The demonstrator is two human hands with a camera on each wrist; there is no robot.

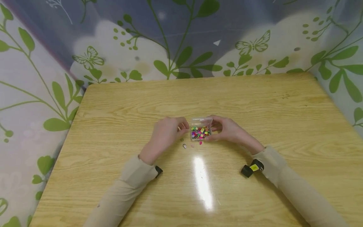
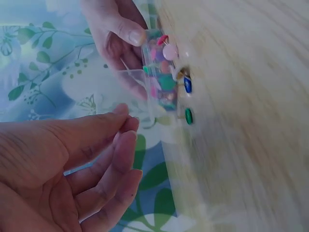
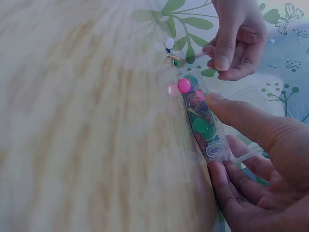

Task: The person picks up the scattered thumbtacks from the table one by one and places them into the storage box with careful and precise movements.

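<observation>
A small clear plastic box point(image 1: 200, 134) full of colourful thumbtacks point(image 1: 202, 130) rests on the table, its hinged lid point(image 1: 202, 120) raised at the back. My right hand point(image 1: 228, 129) grips the box at its right end, thumb on the near side and fingers behind. Beside the left end, apart from the box, is my left hand point(image 1: 170, 130). Its thumb and index fingertips meet while the other fingers curl loosely; whether a tiny thing sits between them, I cannot tell. Several loose tacks lie before the box, among them a green tack point(image 2: 189, 116) and a blue tack point(image 2: 188, 84).
The wood-grain table point(image 1: 127, 97) reaches back to a wall point(image 1: 175, 37) printed with leaves and butterflies. A pink tack point(image 1: 200, 143) lies right at the front of the box, with a silvery tack point(image 1: 184, 146) farther left. Glare point(image 1: 202, 183) streaks the near tabletop.
</observation>
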